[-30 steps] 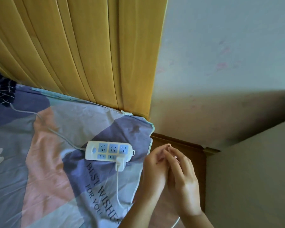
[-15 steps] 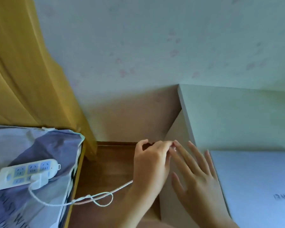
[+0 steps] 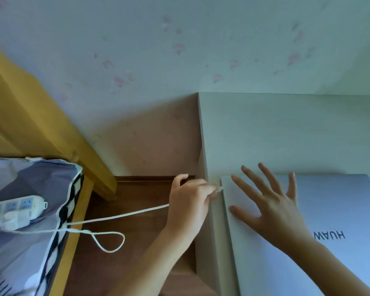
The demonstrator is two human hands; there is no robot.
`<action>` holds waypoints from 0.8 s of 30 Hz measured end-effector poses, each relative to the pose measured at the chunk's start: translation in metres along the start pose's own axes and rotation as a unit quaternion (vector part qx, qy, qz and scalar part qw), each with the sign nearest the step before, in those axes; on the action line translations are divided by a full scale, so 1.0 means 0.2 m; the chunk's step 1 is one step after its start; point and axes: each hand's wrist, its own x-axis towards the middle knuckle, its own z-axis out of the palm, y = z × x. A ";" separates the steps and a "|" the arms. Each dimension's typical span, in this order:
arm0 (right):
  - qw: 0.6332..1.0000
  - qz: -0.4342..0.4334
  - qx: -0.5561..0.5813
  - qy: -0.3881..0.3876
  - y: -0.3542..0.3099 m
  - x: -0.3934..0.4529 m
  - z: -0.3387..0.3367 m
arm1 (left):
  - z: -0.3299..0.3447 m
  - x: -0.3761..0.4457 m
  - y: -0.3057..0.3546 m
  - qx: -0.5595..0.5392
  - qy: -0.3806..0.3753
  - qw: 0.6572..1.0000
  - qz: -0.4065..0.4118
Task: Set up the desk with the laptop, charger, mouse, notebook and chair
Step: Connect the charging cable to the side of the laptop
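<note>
white cable runs across the lower middle of the frame, from a plug block on the power strip at the left edge, over the wooden floor gap, into the left hand. it hangs in a loose loop near the bed.

the left hand is closed in a narrow pinch on the cable's plug end, and the tip sits right at the left rear corner of the closed laptop; whether it is already seated in the port cannot be told, the spot is too small and partly covered. the right hand lies flat on the lid, fingers spread wide, holding nothing, seemingly steadying the machine.

the laptop lies shut on the pale desk in the lower right of the frame, close to the desk's left edge, lettering upside down to the camera.

a second ago both hands were together above the bed edge, working the cable end beside the strip, with only a sliver of desk in sight. half a second ago they had reached the desk's side. now the view has swung right, the cable is stretched across the gap and the right hand is planted on the lid. that suggests the charger step is nearly done; mouse, notebook and chair are not in view.
</note>
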 end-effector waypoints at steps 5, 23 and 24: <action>0.998 0.016 0.057 -0.020 0.05 0.07 0.06 | 0.02 0.02 -0.02 0.035 0.015 0.999 0.029; 0.975 0.008 0.223 0.005 0.08 0.17 0.09 | 0.08 -0.01 -0.12 0.016 0.054 0.992 0.112; 0.974 0.009 0.226 0.004 0.08 0.17 0.09 | 0.08 0.00 -0.12 0.017 0.056 0.991 0.120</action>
